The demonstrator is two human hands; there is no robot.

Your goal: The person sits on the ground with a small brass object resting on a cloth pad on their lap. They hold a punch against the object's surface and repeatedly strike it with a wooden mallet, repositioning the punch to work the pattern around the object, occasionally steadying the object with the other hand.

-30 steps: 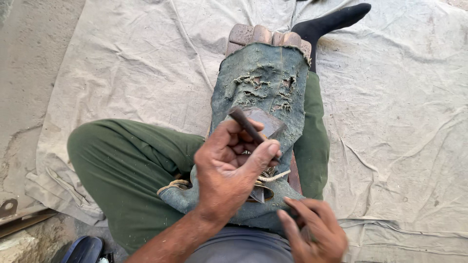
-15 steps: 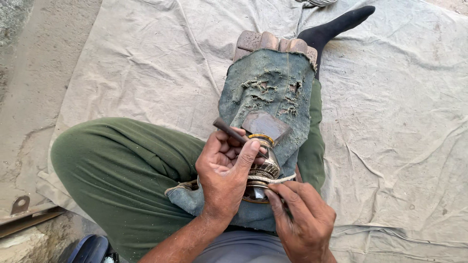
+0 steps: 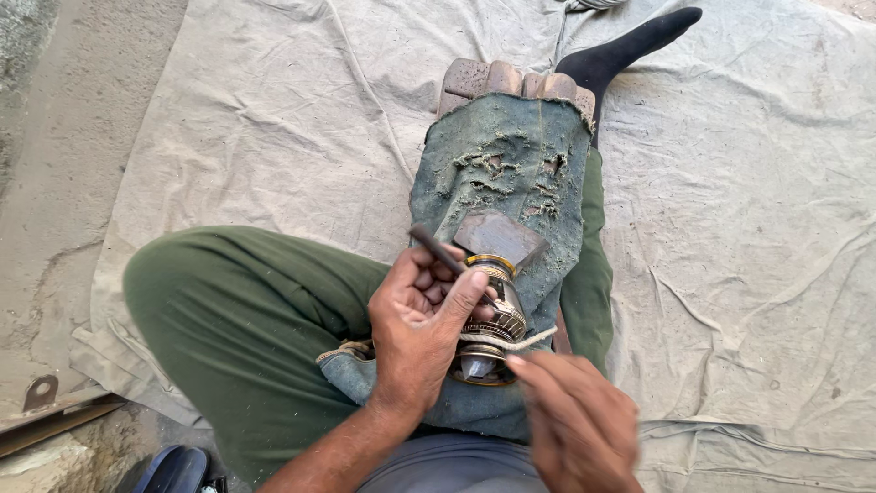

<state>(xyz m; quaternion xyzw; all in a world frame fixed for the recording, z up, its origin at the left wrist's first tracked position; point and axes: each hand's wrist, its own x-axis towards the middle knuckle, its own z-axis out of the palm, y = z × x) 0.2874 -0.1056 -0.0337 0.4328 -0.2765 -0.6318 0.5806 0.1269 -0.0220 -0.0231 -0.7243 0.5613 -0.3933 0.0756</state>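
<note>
Fingers point(image 3: 461, 294) of our left hand point(image 3: 420, 338) pinch a thin dark tool point(image 3: 438, 248) like a pen, its tip angled down onto the small ornate metal pot point(image 3: 493, 315), so the point can work the surface finely. That pot lies on its side on our lap, propped against a metal block point(image 3: 500, 236) that steadies it. Our right hand point(image 3: 575, 424) rests at the pot's lower end with fingers loosely curled; whether they grip anything we cannot tell. A worn denim pad point(image 3: 511, 164) cushions our leg, a white cord point(image 3: 511, 342) crosses the pot, and a canvas sheet point(image 3: 301, 119) covers the floor.
</note>
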